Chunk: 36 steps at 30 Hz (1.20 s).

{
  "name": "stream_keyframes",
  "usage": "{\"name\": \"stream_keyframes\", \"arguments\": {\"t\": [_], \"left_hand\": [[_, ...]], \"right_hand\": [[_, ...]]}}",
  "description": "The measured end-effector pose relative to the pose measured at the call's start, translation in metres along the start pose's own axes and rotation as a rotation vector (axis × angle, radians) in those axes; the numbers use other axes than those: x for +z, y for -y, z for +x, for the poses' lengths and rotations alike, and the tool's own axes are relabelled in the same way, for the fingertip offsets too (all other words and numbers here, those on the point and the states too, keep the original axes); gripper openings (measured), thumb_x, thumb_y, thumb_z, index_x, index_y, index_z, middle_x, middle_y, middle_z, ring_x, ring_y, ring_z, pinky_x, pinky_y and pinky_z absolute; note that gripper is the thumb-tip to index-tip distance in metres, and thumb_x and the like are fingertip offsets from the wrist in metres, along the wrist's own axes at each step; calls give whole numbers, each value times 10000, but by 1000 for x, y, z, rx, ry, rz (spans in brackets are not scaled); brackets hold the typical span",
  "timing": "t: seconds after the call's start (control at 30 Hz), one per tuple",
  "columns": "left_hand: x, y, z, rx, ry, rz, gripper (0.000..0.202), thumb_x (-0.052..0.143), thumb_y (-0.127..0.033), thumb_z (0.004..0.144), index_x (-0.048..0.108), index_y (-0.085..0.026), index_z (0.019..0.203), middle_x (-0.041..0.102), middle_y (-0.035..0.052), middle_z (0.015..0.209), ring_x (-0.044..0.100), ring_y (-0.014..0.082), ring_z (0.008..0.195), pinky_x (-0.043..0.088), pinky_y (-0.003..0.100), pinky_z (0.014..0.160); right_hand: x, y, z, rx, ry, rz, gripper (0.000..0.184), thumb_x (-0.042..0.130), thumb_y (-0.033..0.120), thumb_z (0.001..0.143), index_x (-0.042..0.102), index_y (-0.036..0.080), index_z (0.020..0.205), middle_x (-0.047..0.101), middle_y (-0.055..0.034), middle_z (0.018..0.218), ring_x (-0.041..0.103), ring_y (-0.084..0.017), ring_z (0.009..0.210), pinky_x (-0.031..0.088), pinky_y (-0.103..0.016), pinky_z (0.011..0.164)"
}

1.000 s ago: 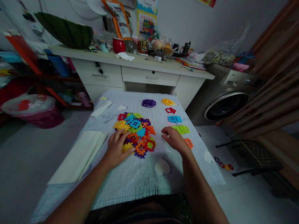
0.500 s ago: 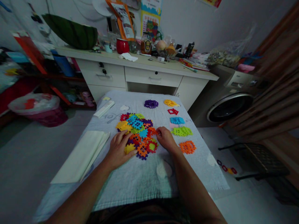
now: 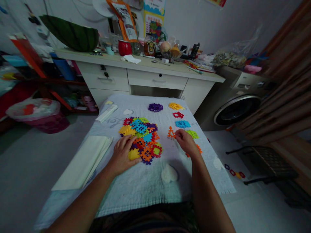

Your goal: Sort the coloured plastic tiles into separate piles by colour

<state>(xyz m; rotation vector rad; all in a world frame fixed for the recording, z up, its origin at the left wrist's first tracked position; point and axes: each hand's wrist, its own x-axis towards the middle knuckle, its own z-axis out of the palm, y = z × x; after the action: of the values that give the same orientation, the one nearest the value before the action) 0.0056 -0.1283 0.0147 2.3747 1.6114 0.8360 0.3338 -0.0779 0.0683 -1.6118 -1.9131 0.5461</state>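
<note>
A mixed heap of coloured plastic interlocking tiles (image 3: 142, 137) lies on a pale towel-covered table (image 3: 145, 187). My left hand (image 3: 122, 153) rests flat on the heap's near left edge, fingers spread over a yellow tile. My right hand (image 3: 186, 142) pinches an orange triangular tile (image 3: 171, 133) and holds it just right of the heap. Sorted small piles lie at the right: purple (image 3: 155, 107), yellow (image 3: 175, 106), red (image 3: 178, 114), blue (image 3: 182, 124), green (image 3: 193, 133) and orange (image 3: 198, 149), the last partly hidden by my right wrist.
A folded white cloth (image 3: 82, 163) and a white remote (image 3: 106, 113) lie on the table's left. A cluttered desk (image 3: 136, 69) stands behind, a washing machine (image 3: 236, 103) at the right, a dark chair (image 3: 269, 165) and loose tiles (image 3: 234, 171) on the floor.
My right hand reached into the heap, took an orange triangular tile and drew it out to the right toward the sorted piles. My left hand stayed on the heap.
</note>
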Motion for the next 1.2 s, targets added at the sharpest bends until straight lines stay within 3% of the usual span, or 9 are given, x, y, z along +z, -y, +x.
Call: {"name": "stream_keyframes", "arguments": {"t": [0.17,0.33,0.77,0.93,1.03,1.2], "left_hand": [[0,1,0,14,13,15,803,692,-554,718,405,-291,1420,354,125,1438,343,364,1324,319,549,1084],[1,1,1,9,13,26,830,715,-520,698,392,-289,1427,363,128,1439,356,369,1316,323,555,1079],[6,5,-1,24,17,87,870,691,-598,700,366,-249,1427,344,136,1441,331,359,1332,313,524,1098],[6,4,-2,13,3,91,880,712,-601,676,396,-242,1415,307,149,1462,288,381,1362,278,550,1119],[6,4,-2,0,-1,92,896,724,-606,661,409,-226,1409,263,161,1488,231,406,1392,256,569,1130],[7,3,-3,-30,5,83,905,721,-611,665,395,-234,1420,228,155,1519,206,405,1411,262,563,1131]], "right_hand": [[-35,-24,-24,83,49,3,151,492,246,778,617,184,836,554,13,670,495,-142,623,353,-252,587],[-55,-35,-48,171,136,24,147,484,267,785,608,189,796,573,12,662,506,-138,610,353,-245,564],[-53,-28,-48,239,160,-318,135,470,118,768,568,171,692,611,-29,716,510,-137,670,315,-257,627],[-41,-7,-33,133,163,-331,59,547,135,786,600,157,772,626,-53,806,526,-153,747,348,-264,685],[-20,16,-25,-16,259,-235,70,601,166,799,619,158,865,632,-56,882,543,-160,801,383,-269,731],[21,46,-22,-201,422,-146,451,752,323,721,586,171,1111,603,-81,1057,544,-205,947,425,-329,858]]}}
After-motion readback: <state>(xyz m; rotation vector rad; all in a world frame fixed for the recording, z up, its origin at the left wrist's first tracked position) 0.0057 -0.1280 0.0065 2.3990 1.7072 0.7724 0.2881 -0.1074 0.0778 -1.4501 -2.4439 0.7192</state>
